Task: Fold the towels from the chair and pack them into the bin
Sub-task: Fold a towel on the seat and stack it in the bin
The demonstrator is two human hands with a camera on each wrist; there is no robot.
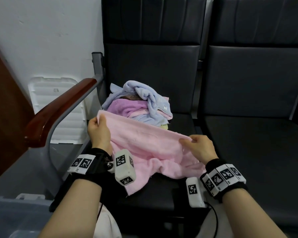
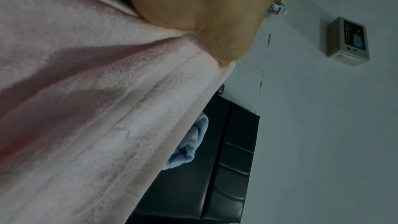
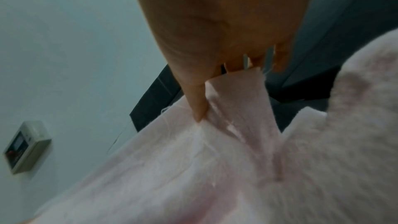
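I've got the pink towel up off the seat, stretched between both hands along its top edge. My left hand pinches the far left corner, fingers curled over the hem, and my right hand pinches the right end of that same edge, thumb on the near side of the cloth. On the right wrist view I can see the thumb and fingertips nipping a narrow fold of the fabric. The lower part of the towel sags and bunches, and its bottom corner drapes onto the front of the black chair.

Behind the towel, further back on the same seat, sits the pile of towels: a light blue one crumpled on top, a purple one under it, pale pink and yellow edges showing beneath.

Down at my lower left there's the bin, translucent grey-blue, on the floor beside the chair's wooden armrest. A white foam panel leans on the wall behind that armrest.
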